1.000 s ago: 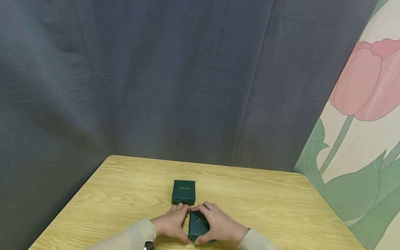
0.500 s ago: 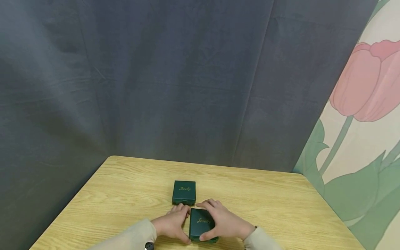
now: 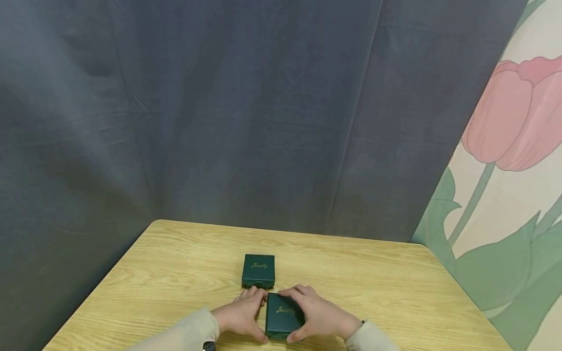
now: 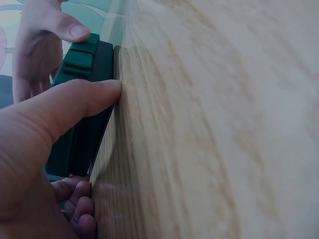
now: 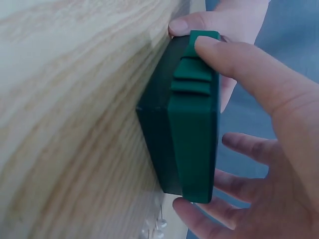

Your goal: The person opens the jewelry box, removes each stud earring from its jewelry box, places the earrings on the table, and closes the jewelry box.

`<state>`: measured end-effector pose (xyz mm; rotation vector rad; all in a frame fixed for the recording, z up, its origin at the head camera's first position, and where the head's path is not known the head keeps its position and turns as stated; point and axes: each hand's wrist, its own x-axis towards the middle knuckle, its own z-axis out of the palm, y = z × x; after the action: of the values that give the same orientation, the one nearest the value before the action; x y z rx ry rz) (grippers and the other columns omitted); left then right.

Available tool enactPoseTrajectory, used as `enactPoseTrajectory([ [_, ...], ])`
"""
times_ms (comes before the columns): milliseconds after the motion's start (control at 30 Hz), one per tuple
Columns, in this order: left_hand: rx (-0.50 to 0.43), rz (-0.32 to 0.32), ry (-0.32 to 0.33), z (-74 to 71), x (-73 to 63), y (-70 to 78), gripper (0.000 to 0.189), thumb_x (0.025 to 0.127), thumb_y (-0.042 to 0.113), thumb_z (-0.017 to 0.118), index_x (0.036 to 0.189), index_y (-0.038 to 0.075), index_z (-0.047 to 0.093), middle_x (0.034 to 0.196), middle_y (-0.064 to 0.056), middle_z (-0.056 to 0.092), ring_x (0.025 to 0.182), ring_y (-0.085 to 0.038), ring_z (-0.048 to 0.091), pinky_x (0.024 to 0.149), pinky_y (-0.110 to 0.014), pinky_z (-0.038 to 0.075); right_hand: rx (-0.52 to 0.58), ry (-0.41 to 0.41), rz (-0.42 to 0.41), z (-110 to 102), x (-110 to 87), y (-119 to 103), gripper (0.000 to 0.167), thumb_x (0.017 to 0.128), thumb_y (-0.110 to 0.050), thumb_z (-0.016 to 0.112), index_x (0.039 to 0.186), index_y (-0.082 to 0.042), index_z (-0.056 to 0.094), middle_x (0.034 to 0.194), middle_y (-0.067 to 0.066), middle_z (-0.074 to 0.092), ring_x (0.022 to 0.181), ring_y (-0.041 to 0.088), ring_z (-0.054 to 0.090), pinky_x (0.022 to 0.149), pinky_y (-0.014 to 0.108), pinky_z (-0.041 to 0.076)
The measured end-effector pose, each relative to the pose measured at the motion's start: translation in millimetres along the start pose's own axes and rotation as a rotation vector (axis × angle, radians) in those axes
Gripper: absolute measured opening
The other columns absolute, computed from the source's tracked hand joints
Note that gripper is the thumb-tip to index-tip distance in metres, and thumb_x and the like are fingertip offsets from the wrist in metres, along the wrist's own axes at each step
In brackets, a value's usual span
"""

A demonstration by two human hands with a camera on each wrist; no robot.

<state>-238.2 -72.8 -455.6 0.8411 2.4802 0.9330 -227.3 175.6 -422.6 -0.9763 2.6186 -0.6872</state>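
A dark green jewelry box with gold lettering lies on the near part of the table, its lid down. My left hand is curved along its left side, thumb at the front corner, fingers at the back one. Across the right part of the lid arches my right hand, gripping the box between thumb at the front and fingers at the back. In the right wrist view, the right thumb presses the raised green tab on the box's front; the left thumb touches the lower corner.
Just behind the left fingers stands a second green jewelry box, with similar lettering. Small shiny beads show by the box in the right wrist view. A dark curtain hangs behind the wooden table; a tulip-painted wall is at the right.
My right hand has shifted a little to the right along the near box, baring more of its lid. The left hand and the far box stay in place.
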Motion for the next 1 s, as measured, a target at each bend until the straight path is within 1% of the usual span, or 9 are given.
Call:
enactPoseTrajectory([
  [267,0.003,-0.002,0.016,1.5,-0.4,2.6,0.071,0.067,0.034,0.085,0.124,0.016,0.047,0.104,0.006,0.044,0.092,-0.010,0.036,0.084,-0.031,0.035,0.001,-0.003,0.026,4.5,1.5,0.6,0.085,0.073,-0.052,0.079,0.144,-0.028,0.039,0.131,-0.005,0.048,0.117,0.020,0.045,0.086,0.035,0.048],
  [333,0.001,-0.016,0.023,2.2,-0.5,4.1,0.070,0.066,0.032,0.086,0.122,0.017,0.047,0.101,0.006,0.045,0.091,-0.011,0.035,0.084,-0.031,0.035,0.012,-0.001,0.029,5.3,1.9,0.7,0.085,0.072,-0.052,0.080,0.144,-0.029,0.040,0.131,-0.005,0.048,0.116,0.020,0.045,0.085,0.035,0.048],
  [433,-0.039,-0.026,0.043,4.5,0.2,6.2,0.066,0.065,0.025,0.087,0.118,0.016,0.048,0.094,0.006,0.047,0.088,-0.013,0.036,0.082,-0.031,0.032,0.033,0.008,0.033,6.0,2.1,1.0,0.085,0.072,-0.051,0.081,0.143,-0.028,0.041,0.130,-0.005,0.049,0.114,0.019,0.045,0.084,0.034,0.048],
  [500,-0.093,-0.026,0.060,7.0,0.9,7.4,0.065,0.063,0.017,0.086,0.115,0.014,0.048,0.089,0.005,0.049,0.085,-0.014,0.036,0.080,-0.030,0.032,0.050,0.016,0.035,6.3,2.0,1.6,0.084,0.071,-0.050,0.082,0.142,-0.028,0.042,0.129,-0.004,0.049,0.112,0.018,0.045,0.083,0.033,0.047],
  [533,-0.142,-0.025,0.062,8.4,1.3,7.7,0.065,0.064,0.012,0.086,0.117,0.012,0.048,0.088,0.004,0.050,0.083,-0.014,0.038,0.078,-0.029,0.032,0.057,0.021,0.035,6.2,1.9,2.0,0.083,0.071,-0.049,0.082,0.141,-0.027,0.043,0.128,-0.004,0.049,0.111,0.017,0.045,0.083,0.033,0.047],
  [700,-0.398,-0.041,0.062,10.7,3.7,13.6,0.079,0.064,-0.009,0.079,0.132,-0.001,0.040,0.084,-0.004,0.053,0.074,-0.016,0.045,0.066,-0.027,0.038,0.063,0.050,0.017,-1.0,-0.2,3.1,0.083,0.070,-0.049,0.083,0.141,-0.028,0.044,0.127,-0.004,0.050,0.111,0.019,0.045,0.084,0.033,0.047],
  [800,-0.474,-0.055,0.096,2.5,7.4,26.7,0.084,0.066,-0.013,0.076,0.139,-0.006,0.034,0.085,-0.008,0.052,0.073,-0.018,0.048,0.064,-0.028,0.041,0.058,0.082,0.006,-16.0,-1.2,2.1,0.084,0.070,-0.049,0.083,0.141,-0.027,0.043,0.127,-0.003,0.050,0.112,0.021,0.045,0.085,0.036,0.047],
  [933,-0.475,-0.061,0.173,-17.6,16.9,50.6,0.081,0.070,-0.015,0.070,0.141,-0.010,0.032,0.090,-0.010,0.051,0.075,-0.018,0.049,0.065,-0.030,0.044,0.032,0.152,0.005,-43.8,0.3,2.4,0.086,0.069,-0.045,0.085,0.142,-0.025,0.043,0.130,-0.001,0.049,0.114,0.023,0.045,0.087,0.041,0.046],
  [1000,-0.478,-0.062,0.195,-27.7,22.3,60.0,0.076,0.075,-0.014,0.066,0.143,-0.011,0.031,0.097,-0.012,0.054,0.079,-0.019,0.051,0.066,-0.031,0.045,0.007,0.190,0.005,-56.9,2.6,4.2,0.087,0.068,-0.042,0.086,0.142,-0.023,0.043,0.131,0.001,0.049,0.114,0.024,0.045,0.086,0.043,0.046],
])
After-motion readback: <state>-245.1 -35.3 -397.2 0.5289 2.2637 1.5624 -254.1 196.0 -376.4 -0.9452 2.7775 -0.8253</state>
